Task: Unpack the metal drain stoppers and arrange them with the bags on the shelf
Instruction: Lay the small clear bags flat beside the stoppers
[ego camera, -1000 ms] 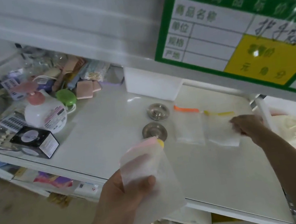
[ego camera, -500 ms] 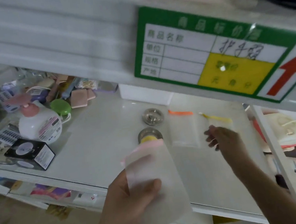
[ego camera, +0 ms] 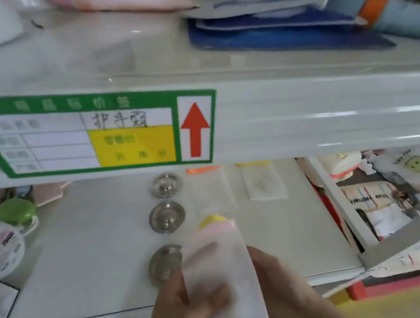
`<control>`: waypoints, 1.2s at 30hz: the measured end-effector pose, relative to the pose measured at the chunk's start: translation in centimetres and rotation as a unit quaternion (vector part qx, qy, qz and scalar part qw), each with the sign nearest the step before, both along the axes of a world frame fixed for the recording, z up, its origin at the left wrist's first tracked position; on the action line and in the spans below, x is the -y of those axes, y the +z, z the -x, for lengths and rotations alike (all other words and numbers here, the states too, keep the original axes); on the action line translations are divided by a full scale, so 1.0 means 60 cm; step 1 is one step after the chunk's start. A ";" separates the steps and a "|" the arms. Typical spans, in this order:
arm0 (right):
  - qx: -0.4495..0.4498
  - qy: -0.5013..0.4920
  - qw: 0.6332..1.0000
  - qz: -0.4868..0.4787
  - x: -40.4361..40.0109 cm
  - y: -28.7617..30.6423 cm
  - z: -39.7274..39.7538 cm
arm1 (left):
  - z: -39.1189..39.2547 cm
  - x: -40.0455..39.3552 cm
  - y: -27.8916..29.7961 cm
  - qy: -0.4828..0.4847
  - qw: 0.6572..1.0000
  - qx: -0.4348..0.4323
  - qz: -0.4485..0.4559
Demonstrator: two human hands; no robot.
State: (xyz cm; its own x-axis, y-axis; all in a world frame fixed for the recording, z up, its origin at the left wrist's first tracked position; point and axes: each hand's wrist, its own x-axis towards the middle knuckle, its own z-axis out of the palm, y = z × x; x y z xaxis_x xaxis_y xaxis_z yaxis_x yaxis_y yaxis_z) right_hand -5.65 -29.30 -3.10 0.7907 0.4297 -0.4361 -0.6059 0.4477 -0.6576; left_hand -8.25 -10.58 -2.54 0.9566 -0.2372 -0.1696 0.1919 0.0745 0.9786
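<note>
Near the shelf's (ego camera: 88, 255) front edge, your left hand (ego camera: 185, 303) and right hand (ego camera: 281, 285) both pinch the pink-topped bag (ego camera: 218, 272), its long axis running front to back, just right of the nearest drain stopper (ego camera: 164, 265) in the row.

Three drain stoppers are sitting in a line on the shelf (ego camera: 82, 255), running from far to near: the far stopper (ego camera: 166, 185), the middle stopper (ego camera: 167, 217), the near stopper (ego camera: 164, 265); two bags are lying to their right, the left bag (ego camera: 211, 189) just beside the right bag (ego camera: 262, 182); a held bag (ego camera: 219, 277) is overlapping the near stopper's right edge, the left hand (ego camera: 186, 311) and right hand (ego camera: 284, 287) gripping it at the shelf's near edge.
</note>
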 end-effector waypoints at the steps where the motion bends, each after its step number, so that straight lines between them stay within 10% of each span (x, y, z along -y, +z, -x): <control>1: 0.015 -0.020 0.999 0.037 0.006 -0.009 -0.005 | 0.001 0.003 0.000 0.019 0.999 0.006 -0.033; 8: 0.183 -0.043 0.863 0.470 0.114 -0.023 -0.091 | 0.009 0.026 -0.026 0.128 0.990 -0.052 -0.009; 18: 0.137 -0.084 0.703 0.692 0.218 -0.085 -0.107 | -0.047 0.094 -0.025 0.119 0.992 -0.026 -0.018; 25: 0.168 -0.095 0.665 0.722 0.216 -0.099 -0.094 | -0.139 0.135 -0.077 0.088 0.978 -0.037 -0.187; 30: 0.195 -0.092 0.603 0.768 0.220 -0.103 -0.087 | -0.146 0.122 -0.098 0.048 0.916 0.032 -0.398; 33: 0.293 -0.093 0.518 0.798 0.210 -0.105 -0.077 | -0.134 0.133 -0.090 0.056 0.797 0.138 -0.585; 36: 0.377 0.005 0.507 0.775 0.192 -0.123 -0.072 | -0.142 0.143 -0.107 0.027 0.745 0.234 -0.623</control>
State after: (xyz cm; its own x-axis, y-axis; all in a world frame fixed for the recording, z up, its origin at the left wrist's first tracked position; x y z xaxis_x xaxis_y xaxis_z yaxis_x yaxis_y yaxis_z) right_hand -1.35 -40.82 -10.50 0.9850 0.0385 0.1681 0.0821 -0.9619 -0.2607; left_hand 0.25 -19.13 -8.97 0.9825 -0.1329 0.1303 -0.1626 -0.9538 0.2525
